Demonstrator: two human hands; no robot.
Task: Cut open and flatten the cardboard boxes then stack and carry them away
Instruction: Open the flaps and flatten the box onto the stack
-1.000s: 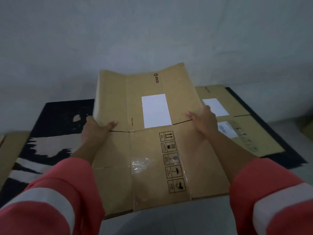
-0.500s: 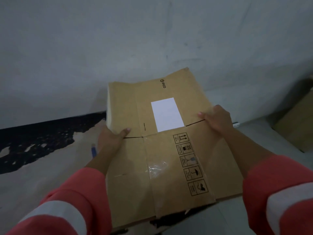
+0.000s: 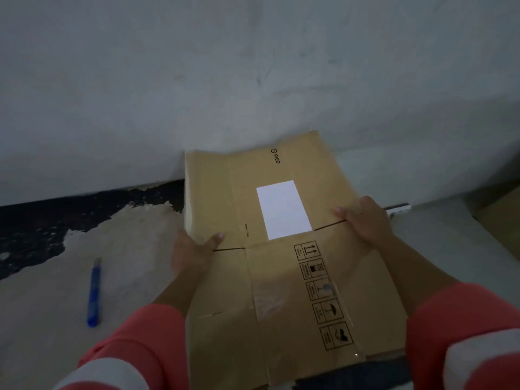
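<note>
Left hand (image 3: 194,249) and right hand (image 3: 365,220) pinch the flattened box (image 3: 281,282) mid-frame. It may hinge at your thumbs and slip; the grip seems shallow.

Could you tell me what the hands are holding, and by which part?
Both hands, left and right, grip the flattened box by its side edges.

Pale floor (image 3: 56,319), black-patched by the wall (image 3: 197,80); blue pen-shaped tool (image 3: 93,294) lies left, cardboard box (image 3: 502,223) far right.
</note>
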